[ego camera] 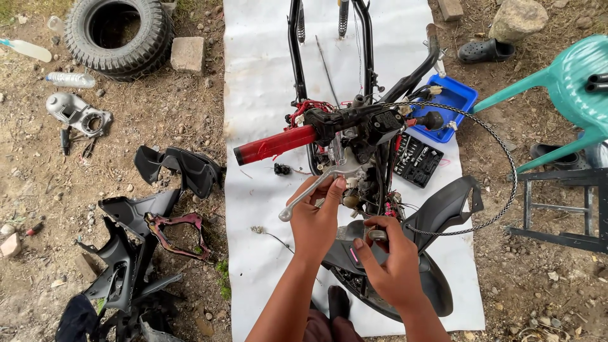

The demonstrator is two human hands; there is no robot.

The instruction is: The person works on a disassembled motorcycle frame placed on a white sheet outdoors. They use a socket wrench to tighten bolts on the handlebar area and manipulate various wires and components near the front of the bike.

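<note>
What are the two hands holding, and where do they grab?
The left hand pinches the silver brake lever near its middle. The right hand grips a small metal part by its end.

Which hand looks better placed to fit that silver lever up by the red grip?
Probably the left hand: its fingers already pinch the silver lever, just below the red grip. The right hand sits lower, on the black fender.
</note>
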